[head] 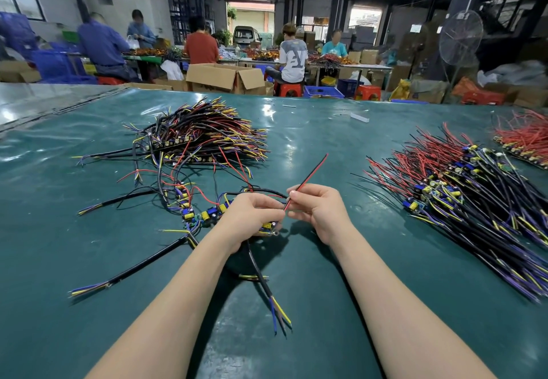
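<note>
Peeking out from the left hand (249, 220) as a small circuit board (269, 226) with a yellow capacitor, hanging close over the green table (326, 289). Slanting up-right from the right hand (318, 211) as a straight red-and-black wire pair (308, 180). Trailing toward the viewer as a black cable (257, 269), splaying into blue and yellow strands.

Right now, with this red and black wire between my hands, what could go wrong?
The right hand pinches the red and black wire right by the board the left hand grips; a hard tug might tear its joint. The black cable trailing below could snag the loose boards nearby.
</note>
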### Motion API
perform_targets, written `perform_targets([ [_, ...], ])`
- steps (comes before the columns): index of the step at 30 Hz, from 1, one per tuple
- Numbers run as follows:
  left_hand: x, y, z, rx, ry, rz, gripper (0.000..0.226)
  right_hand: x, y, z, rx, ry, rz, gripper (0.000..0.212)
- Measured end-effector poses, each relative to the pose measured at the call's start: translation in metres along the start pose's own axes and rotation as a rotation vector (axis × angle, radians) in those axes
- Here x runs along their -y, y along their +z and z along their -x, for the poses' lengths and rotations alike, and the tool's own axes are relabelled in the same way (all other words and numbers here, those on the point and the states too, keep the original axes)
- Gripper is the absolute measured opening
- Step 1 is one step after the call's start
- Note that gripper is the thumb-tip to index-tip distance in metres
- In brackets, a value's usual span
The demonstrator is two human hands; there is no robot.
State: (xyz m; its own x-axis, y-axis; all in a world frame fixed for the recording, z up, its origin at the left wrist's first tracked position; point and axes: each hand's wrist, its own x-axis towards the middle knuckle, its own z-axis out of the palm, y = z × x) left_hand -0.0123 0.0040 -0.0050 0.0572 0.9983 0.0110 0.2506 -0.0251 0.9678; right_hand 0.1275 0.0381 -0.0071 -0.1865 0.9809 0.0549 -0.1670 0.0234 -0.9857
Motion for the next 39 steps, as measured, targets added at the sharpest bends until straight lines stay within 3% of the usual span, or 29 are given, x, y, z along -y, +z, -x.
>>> perform_targets([
  [3, -0.001, -0.003, 0.001, 0.052, 0.017, -0.032, 0.031, 0.0, 0.0, 0.0, -0.004, -0.001, -0.004, 0.019],
  [9, 0.0, -0.004, 0.0, 0.015, -0.028, 0.002, 0.021, 0.0, 0.001, -0.001, 0.0, -0.02, -0.005, 0.019],
  [14, -0.003, -0.005, 0.001, 0.089, -0.046, -0.066, 0.034, 0.0, -0.003, -0.002, -0.084, -0.079, -0.096, 0.021],
  [22, -0.004, -0.005, 0.001, 0.15, -0.01, -0.121, 0.025, 0.001, -0.004, -0.001, -0.056, -0.049, -0.195, 0.022],
  [29, -0.004, -0.012, 0.003, 0.296, 0.025, -0.117, 0.022, 0.001, -0.006, -0.001, -0.184, -0.106, -0.139, 0.023],
  [33, -0.004, -0.012, 0.003, 0.285, 0.028, -0.129, 0.036, 0.003, -0.009, -0.002, -0.233, -0.092, -0.184, 0.023],
  [39, -0.004, -0.012, 0.003, 0.295, 0.022, -0.148, 0.035, 0.002, -0.01, -0.003, -0.248, -0.092, -0.266, 0.024],
])
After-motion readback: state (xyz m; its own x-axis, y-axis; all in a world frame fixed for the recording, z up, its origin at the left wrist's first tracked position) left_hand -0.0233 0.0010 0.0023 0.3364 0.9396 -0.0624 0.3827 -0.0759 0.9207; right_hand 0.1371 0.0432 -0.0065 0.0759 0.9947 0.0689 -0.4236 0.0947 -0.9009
